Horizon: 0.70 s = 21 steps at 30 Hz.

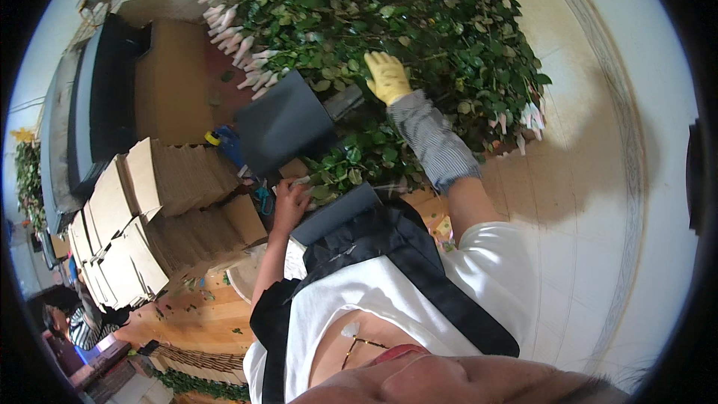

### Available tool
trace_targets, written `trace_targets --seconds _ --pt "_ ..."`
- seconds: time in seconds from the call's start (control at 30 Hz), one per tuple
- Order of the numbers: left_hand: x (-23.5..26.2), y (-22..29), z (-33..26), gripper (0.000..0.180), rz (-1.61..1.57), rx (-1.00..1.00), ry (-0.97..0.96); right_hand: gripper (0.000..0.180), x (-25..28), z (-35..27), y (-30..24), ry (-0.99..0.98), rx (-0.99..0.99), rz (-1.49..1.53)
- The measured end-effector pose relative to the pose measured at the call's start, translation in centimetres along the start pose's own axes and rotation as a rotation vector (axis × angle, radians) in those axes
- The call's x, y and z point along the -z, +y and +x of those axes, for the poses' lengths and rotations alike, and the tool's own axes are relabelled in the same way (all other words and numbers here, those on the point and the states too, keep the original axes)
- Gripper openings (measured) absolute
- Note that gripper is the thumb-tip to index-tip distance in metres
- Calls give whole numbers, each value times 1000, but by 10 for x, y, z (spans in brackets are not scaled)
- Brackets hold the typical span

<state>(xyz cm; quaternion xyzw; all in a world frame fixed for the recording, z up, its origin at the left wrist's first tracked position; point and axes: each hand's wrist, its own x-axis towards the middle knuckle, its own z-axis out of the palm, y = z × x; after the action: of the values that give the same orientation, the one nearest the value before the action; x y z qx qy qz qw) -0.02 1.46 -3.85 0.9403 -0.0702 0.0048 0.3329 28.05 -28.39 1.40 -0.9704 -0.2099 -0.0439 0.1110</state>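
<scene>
Head view: gloved right hand (387, 76) lies spread, grip wide, on leafy stems (419, 22) at 12 o'clock; bare left hand (288, 202) grips a stem (323, 176).

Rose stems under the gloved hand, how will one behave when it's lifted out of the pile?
The rose stems are long and leafy, so one would probably flex and snag its neighbours. The wrapped buds look fragile. The yellow-gloved right hand suggests thorns.
</scene>
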Motion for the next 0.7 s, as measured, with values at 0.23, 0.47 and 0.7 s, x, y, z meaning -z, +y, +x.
trace_targets --seconds 0.23,0.47,0.7 --pt "-2 2 -1 34 -61 88 11 24 -97 92 11 -296 -258 249" --pt "-3 3 -7 34 -74 173 -30 14 -2 158 -24 414 134 132" --pt "-7 5 2 31 -124 222 15 23 -17 107 8 482 146 124"
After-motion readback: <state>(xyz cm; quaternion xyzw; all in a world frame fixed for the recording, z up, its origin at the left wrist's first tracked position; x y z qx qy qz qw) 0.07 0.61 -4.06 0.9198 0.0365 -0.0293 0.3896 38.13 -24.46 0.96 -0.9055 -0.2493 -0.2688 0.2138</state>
